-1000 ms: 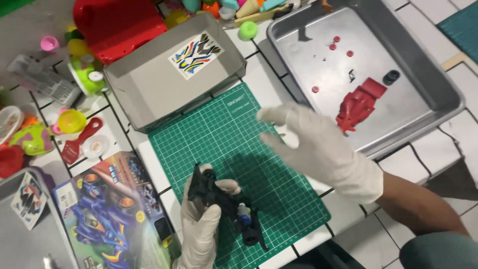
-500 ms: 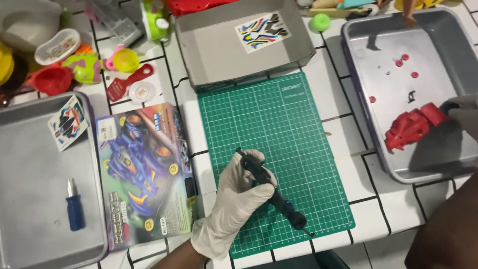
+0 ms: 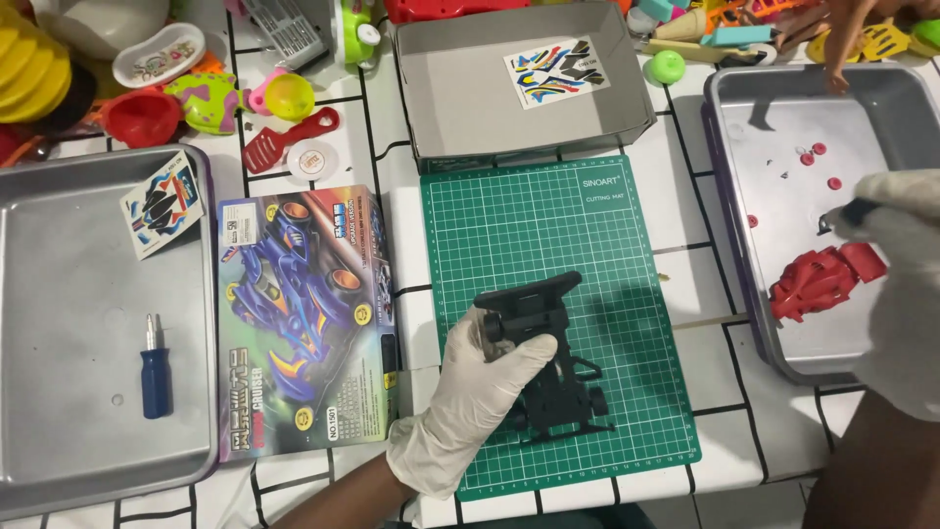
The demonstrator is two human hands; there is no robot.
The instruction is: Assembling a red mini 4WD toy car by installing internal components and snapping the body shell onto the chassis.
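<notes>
Black plastic fills my left hand (image 3: 485, 387): a toy racing-car chassis (image 3: 548, 362), which I grip by its left side with gloved fingers curled tight around it. It lies flat on the green cutting mat (image 3: 553, 235), in the lower half of the mat. Its long axis runs up and down the view, slightly tilted, with the wide bumper bar at the end away from me and the narrower end toward me.

My right hand (image 3: 896, 284), also in a white glove, is over the metal tray on the right (image 3: 744, 323). Its fingers are pinched on a small dark part (image 3: 844, 216), too small to tell what it is. Just below that hand in the tray lies the red car body shell (image 3: 822, 279), and a few small red round pieces (image 3: 818, 152) are scattered higher up on the tray floor.

Left of the mat lies the purple kit box (image 3: 304, 323), printed with a racing car. Beyond it, a second metal tray (image 3: 59, 392) holds a blue-handled screwdriver (image 3: 154, 367) and a sticker sheet (image 3: 162, 201). Above the mat sits an open grey box lid (image 3: 460, 93) with another sticker sheet (image 3: 556, 71) inside. The white tiled tabletop (image 3: 685, 206) carries it all.
</notes>
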